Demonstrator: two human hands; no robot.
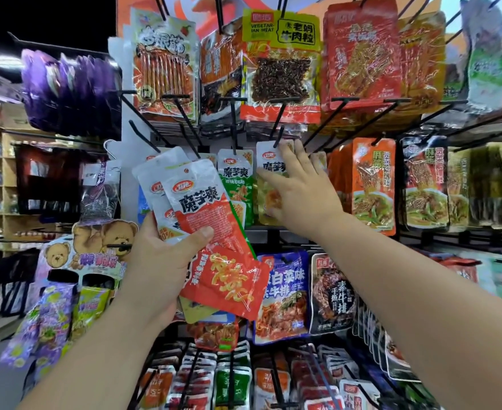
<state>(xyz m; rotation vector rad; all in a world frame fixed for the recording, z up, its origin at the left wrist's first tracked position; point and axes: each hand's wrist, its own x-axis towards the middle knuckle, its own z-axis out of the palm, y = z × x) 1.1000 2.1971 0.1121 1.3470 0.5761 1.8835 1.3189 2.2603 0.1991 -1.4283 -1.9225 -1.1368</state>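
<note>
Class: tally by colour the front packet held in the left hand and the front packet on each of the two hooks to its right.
Red packet, gripped by the left hand: 1
Green packet, hanging: 1
Yellow packet, under the right hand: 1
Total: 3

Left hand (158,255) holds snack packets (211,232) left of right hand (298,193), which apparently touches hanging packet (269,173) on peg (279,137).

Snack packets (214,232) glossy crinkled plastic film (window partly clear); display hooks (279,119) matt black metal.
</note>
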